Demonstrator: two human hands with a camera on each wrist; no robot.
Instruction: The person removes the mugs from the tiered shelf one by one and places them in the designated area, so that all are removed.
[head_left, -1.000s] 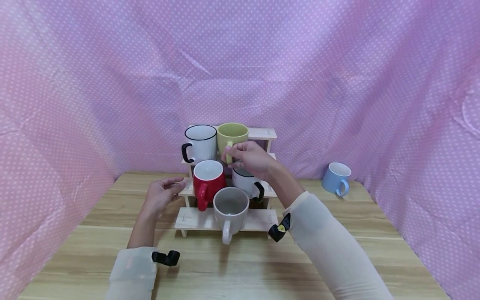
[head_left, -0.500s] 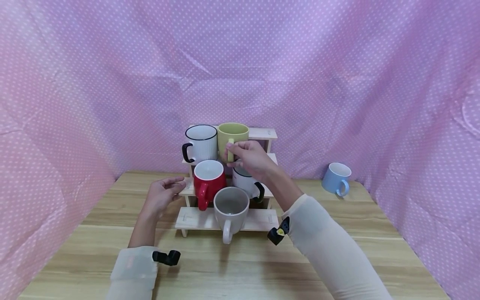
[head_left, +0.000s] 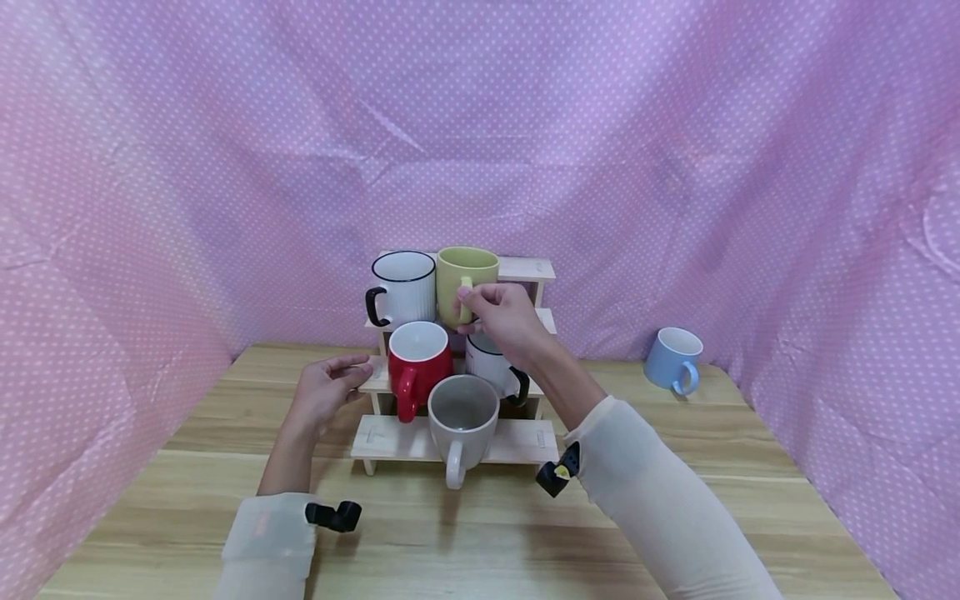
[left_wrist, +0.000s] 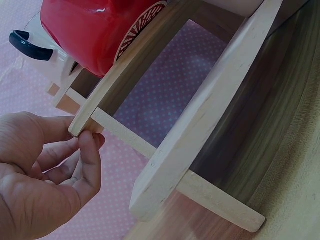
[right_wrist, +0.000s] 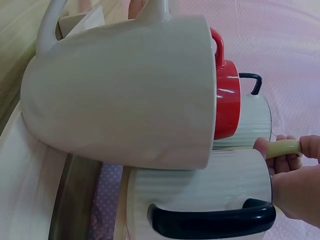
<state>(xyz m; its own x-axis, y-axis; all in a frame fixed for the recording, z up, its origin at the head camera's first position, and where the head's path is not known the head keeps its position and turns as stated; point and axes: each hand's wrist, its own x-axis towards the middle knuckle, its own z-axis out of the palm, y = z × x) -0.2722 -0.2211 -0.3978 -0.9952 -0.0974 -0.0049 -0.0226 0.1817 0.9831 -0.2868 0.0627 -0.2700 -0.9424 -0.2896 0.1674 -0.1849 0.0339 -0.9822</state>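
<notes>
My right hand (head_left: 510, 321) pinches the handle of a yellow-green mug (head_left: 453, 271) on the upper part of a stepped wooden stand (head_left: 525, 440). In the right wrist view that mug's handle (right_wrist: 283, 148) shows between thumb and fingers, its body mostly hidden. With thumb and fingers, my left hand (left_wrist: 55, 170) grips the end of one of the stand's boards (left_wrist: 86, 117). Left of the yellow-green mug is a white mug (head_left: 408, 292) with a black handle. A red mug (head_left: 431, 377) and another white mug (head_left: 487, 367) occupy the step below; a grey mug (head_left: 472, 446) sits lowest.
A light blue mug (head_left: 663, 362) stands apart at the right back of the wooden table (head_left: 480, 550). Pink dotted cloth (head_left: 480, 125) hangs behind and along both sides. The grey and lower white mugs are close under my right forearm.
The yellow-green mug's handle has swung slightly to the right, with my right hand still pinching it. My left hand stays at the stand's left end.
</notes>
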